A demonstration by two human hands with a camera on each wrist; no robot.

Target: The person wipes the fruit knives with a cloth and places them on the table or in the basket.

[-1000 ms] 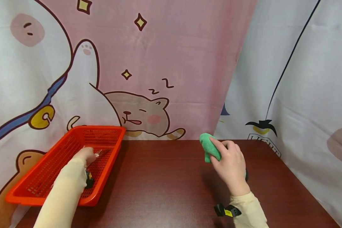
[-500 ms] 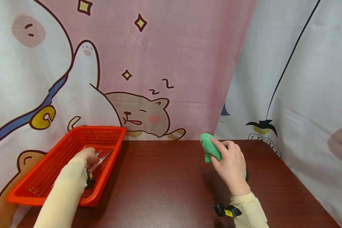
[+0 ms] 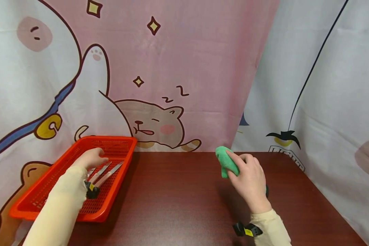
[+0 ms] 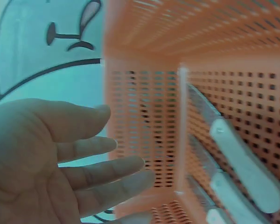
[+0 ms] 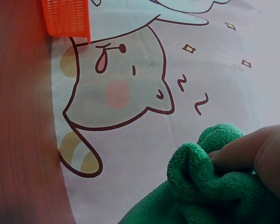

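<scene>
My left hand (image 3: 90, 158) hovers over the far part of a red plastic basket (image 3: 99, 216), its fingers extended and holding nothing. Three knives with pale handles lie side by side on the basket's perforated floor; the left wrist view shows the largest-looking knife (image 4: 247, 163) uppermost. Part of the knives is hidden behind the left wrist in the head view. Above the right side of the table, my right hand (image 3: 249, 181) grips a bunched green cloth (image 3: 226, 162) between thumb and fingers. Folds of that fluffy cloth (image 5: 191, 186) fill the lower right wrist view.
The dark brown wooden table (image 3: 172, 198) stretches between the basket and the right hand. A printed cartoon curtain (image 3: 196, 68) hangs right behind the table and the basket. The basket's raised walls surround the knives.
My left hand has let go of the knives in the basket, and its fingers have lifted and straightened. More of the knives now shows. The right hand and cloth stay almost still.
</scene>
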